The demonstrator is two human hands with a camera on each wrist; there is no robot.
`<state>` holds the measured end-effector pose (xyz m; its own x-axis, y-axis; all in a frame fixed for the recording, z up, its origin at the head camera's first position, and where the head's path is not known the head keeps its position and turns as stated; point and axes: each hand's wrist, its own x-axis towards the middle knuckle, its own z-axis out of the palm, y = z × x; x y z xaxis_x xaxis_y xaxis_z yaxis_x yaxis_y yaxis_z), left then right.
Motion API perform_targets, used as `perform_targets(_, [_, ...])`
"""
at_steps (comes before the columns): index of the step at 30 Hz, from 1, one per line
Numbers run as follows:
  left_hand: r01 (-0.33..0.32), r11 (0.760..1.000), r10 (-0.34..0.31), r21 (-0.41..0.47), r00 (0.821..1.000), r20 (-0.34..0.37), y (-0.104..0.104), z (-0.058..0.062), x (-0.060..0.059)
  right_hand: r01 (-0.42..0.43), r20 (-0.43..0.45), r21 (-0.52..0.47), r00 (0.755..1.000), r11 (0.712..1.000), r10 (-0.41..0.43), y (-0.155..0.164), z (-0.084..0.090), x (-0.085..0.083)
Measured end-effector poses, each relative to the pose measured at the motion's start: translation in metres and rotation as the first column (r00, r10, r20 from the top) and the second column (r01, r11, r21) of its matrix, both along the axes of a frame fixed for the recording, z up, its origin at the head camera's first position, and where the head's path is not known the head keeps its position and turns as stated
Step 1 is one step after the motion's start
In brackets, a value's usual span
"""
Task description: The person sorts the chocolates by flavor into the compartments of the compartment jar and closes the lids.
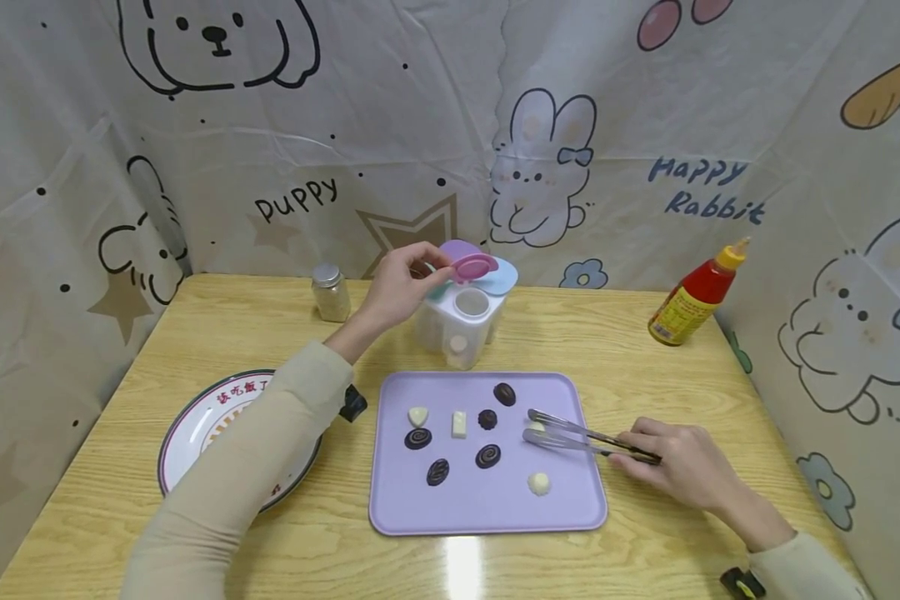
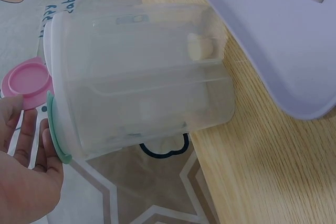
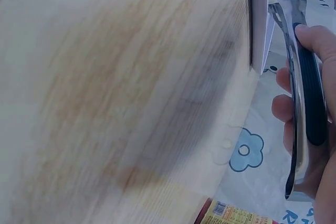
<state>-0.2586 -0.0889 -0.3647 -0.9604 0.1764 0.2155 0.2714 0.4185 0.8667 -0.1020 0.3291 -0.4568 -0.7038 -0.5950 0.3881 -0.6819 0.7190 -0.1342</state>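
Across the wooden counter, my left hand reaches forward, pinching the pink lid of the container; my right hand grips tongs low over the purple tray.

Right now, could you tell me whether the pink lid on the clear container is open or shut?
Open: the left hand holds the pink lid lifted clear of its compartment in the container.

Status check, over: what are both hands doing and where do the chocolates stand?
Left hand holds pink lid open on the clear container. Right hand grips tongs at a white chocolate. Eight more chocolates on the purple tray. Nothing blocking.
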Motion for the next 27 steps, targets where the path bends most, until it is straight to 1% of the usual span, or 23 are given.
perform_targets(6, [0.005, 1.0, -0.005, 0.004, 1.0, -0.001, 0.0, 0.0, 0.0, -0.017, -0.014, -0.026, 1.0, 1.0, 0.016, -0.002, 0.004, -0.002])
perform_targets(11, [0.0, 1.0, 0.0, 0.001, 1.0, -0.002, 0.0, 0.0, 0.0, -0.049, -0.049, -0.059, 0.998, 0.997, 0.046, -0.004, 0.013, -0.01])
perform_targets(16, [0.005, 1.0, -0.005, 0.003, 1.0, -0.001, 0.0, 0.0, -0.001, -0.086, -0.099, -0.076, 0.992, 0.993, 0.078, -0.008, 0.028, -0.023])
perform_targets(27, [0.003, 1.0, -0.003, -0.006, 1.0, 0.002, -0.001, -0.001, -0.001, -0.099, -0.206, -0.059, 0.975, 0.993, 0.085, -0.031, 0.068, -0.057])
